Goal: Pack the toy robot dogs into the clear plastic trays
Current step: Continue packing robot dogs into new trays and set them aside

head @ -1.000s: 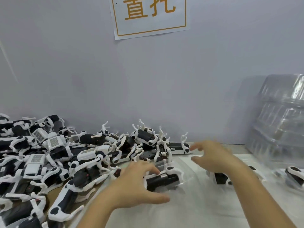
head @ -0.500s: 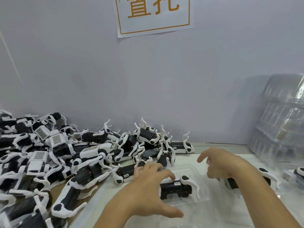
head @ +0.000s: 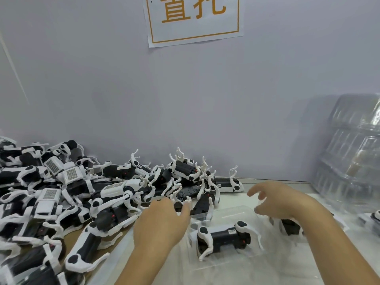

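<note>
A black-and-white toy robot dog (head: 224, 237) lies on its side in a clear plastic tray (head: 232, 210) in front of me. My left hand (head: 162, 223) is off to its left, fingers stretched out to the near edge of a big pile of toy dogs (head: 115, 194); its fingertips reach a dark dog (head: 197, 204) there, and no grip shows. My right hand (head: 275, 200) hovers over the tray's right end, fingers loosely spread and holding nothing. A second packed dog (head: 290, 225) is partly hidden under my right wrist.
A tall stack of clear trays (head: 353, 161) leans against the wall at the right. Another dog (head: 376, 217) shows at the right edge. The pile covers the brown table's left half. A paper sign (head: 193, 19) hangs on the grey wall.
My left hand has come off the dog in the tray and moved left and forward to the pile. My right hand stayed hovering above the tray's right end.
</note>
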`<action>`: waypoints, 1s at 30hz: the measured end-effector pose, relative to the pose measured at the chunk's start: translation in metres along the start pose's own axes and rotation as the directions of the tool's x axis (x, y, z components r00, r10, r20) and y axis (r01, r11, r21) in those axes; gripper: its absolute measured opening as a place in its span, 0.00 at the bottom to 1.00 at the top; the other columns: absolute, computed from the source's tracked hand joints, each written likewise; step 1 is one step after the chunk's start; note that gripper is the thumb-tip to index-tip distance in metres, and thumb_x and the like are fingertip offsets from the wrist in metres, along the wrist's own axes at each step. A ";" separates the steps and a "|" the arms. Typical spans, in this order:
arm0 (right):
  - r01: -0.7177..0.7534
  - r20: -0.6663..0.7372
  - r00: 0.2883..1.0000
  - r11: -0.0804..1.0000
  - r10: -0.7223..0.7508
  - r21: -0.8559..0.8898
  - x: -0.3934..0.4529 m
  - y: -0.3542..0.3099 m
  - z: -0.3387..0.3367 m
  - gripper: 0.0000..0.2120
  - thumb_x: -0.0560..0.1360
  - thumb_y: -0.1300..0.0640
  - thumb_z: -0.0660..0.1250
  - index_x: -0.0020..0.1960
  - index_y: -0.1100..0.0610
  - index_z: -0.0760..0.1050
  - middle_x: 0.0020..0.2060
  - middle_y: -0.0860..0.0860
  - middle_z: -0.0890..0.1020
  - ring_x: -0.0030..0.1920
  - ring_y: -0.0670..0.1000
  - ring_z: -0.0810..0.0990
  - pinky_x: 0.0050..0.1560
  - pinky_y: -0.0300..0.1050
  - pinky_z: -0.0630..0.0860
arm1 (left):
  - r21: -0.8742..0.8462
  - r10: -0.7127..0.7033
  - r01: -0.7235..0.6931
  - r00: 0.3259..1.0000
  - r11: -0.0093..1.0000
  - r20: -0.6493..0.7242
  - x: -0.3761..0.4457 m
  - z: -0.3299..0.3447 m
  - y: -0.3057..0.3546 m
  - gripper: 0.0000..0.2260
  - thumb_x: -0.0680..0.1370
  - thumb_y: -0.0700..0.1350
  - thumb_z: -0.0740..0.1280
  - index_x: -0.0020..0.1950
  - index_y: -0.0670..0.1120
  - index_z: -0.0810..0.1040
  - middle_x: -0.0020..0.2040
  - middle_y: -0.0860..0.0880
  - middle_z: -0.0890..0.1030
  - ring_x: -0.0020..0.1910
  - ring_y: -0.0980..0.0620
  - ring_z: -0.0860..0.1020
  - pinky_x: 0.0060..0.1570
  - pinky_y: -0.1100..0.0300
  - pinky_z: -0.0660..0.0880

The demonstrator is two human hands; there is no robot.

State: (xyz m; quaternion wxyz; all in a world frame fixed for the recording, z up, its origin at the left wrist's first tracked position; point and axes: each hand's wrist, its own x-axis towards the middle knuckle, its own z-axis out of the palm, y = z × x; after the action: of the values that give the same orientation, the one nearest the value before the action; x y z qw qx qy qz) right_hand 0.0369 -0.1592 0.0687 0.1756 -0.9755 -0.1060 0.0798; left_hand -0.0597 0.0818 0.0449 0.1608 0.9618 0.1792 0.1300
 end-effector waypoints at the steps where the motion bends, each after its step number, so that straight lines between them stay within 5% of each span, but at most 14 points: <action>1: 0.003 0.011 1.000 1.000 -0.004 0.008 0.001 0.001 0.001 0.22 0.75 0.56 0.68 0.66 0.41 0.72 0.52 0.40 0.72 0.51 0.44 0.75 0.47 0.36 0.73 | -0.049 -0.026 0.032 0.993 0.998 0.111 0.001 -0.001 -0.001 0.24 0.79 0.65 0.55 0.37 0.45 0.71 0.29 0.51 0.81 0.27 0.52 0.81 0.38 0.56 0.81; 4: -0.006 0.046 0.999 1.000 0.004 0.030 0.000 0.004 0.001 0.24 0.74 0.58 0.69 0.66 0.41 0.71 0.55 0.42 0.73 0.47 0.42 0.75 0.35 0.31 0.68 | -0.207 -0.032 0.102 0.948 0.973 0.316 0.002 -0.001 0.003 0.22 0.80 0.58 0.58 0.41 0.39 0.74 0.26 0.46 0.82 0.25 0.50 0.82 0.36 0.57 0.83; 10: 0.033 0.028 0.999 0.996 -0.035 0.079 -0.004 0.005 -0.010 0.27 0.75 0.66 0.55 0.68 0.43 0.71 0.59 0.45 0.74 0.57 0.47 0.73 0.53 0.38 0.69 | -0.443 -0.020 0.196 0.928 0.875 0.372 0.000 -0.003 0.010 0.18 0.79 0.52 0.64 0.38 0.38 0.73 0.31 0.40 0.84 0.30 0.45 0.84 0.31 0.58 0.82; 17: 0.076 -0.077 0.995 0.987 -0.066 0.140 -0.001 0.007 -0.013 0.24 0.77 0.64 0.55 0.67 0.43 0.72 0.56 0.46 0.74 0.52 0.48 0.74 0.40 0.35 0.69 | -0.643 -0.018 0.345 0.889 0.684 0.457 -0.004 -0.001 0.018 0.15 0.79 0.49 0.67 0.46 0.35 0.75 0.44 0.33 0.84 0.33 0.42 0.84 0.39 0.52 0.84; 22: 0.016 -0.049 0.999 0.991 -0.009 0.132 -0.001 0.013 -0.013 0.24 0.77 0.64 0.55 0.67 0.44 0.72 0.55 0.46 0.74 0.56 0.50 0.74 0.49 0.40 0.70 | -0.731 0.050 0.399 0.860 0.553 0.507 -0.012 0.011 0.032 0.12 0.78 0.47 0.68 0.47 0.38 0.75 0.43 0.39 0.80 0.37 0.44 0.81 0.50 0.51 0.83; 26: 0.018 -0.113 0.994 0.988 0.000 0.152 -0.002 0.016 -0.015 0.23 0.77 0.64 0.55 0.67 0.44 0.73 0.57 0.48 0.75 0.54 0.50 0.74 0.50 0.39 0.69 | -0.730 0.093 0.312 0.885 0.608 0.456 -0.020 0.024 0.053 0.11 0.74 0.53 0.68 0.43 0.48 0.70 0.46 0.46 0.72 0.45 0.49 0.75 0.60 0.51 0.76; 30: 0.039 -0.207 0.978 0.975 0.008 0.220 0.000 0.018 -0.016 0.23 0.77 0.65 0.55 0.65 0.47 0.75 0.55 0.49 0.75 0.53 0.49 0.73 0.50 0.39 0.68 | -0.694 0.139 0.244 0.884 0.677 0.446 -0.019 0.027 0.076 0.15 0.67 0.58 0.65 0.45 0.50 0.68 0.44 0.49 0.69 0.43 0.52 0.70 0.46 0.56 0.66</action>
State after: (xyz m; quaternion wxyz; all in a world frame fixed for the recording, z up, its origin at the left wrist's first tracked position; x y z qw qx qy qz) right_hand 0.0432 -0.1811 0.0767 0.2946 -0.9518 -0.0851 -0.0119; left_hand -0.0455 0.0001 0.0440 0.5743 0.8115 0.0966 -0.0478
